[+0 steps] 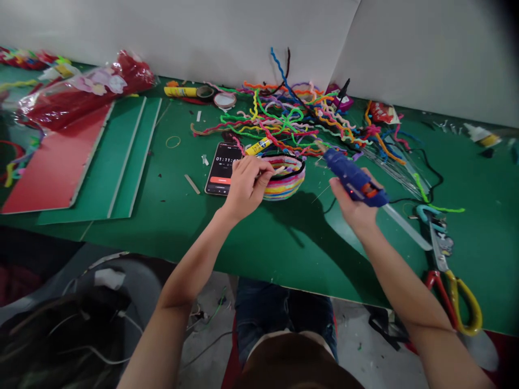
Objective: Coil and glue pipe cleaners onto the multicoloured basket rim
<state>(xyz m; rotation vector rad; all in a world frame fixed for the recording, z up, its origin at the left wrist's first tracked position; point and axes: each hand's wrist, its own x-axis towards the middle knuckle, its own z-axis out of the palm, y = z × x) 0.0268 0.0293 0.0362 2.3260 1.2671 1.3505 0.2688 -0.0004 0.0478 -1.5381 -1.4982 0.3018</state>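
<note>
In my right hand (357,208) is a blue hot glue gun (351,175), its nozzle pointing up and left and a clear glue stick (407,227) poking out of its back. My left hand (249,183) is closed in a pinch at the left rim of a small round basket (286,189) of coloured pipe cleaners. A small pale piece shows by its fingertips, too small to name. Black edging runs round the basket's rim. Partly behind my left hand lies a phone (219,167) with a running timer.
Behind the basket spreads a heap of loose pipe cleaners (292,119), with a yellow glue tube (258,146) in front. Scissors (441,275) lie at the right. Red and green boards (133,156) and a plastic-wrapped red bundle (89,97) are at the left. Tape (224,100) sits behind the phone.
</note>
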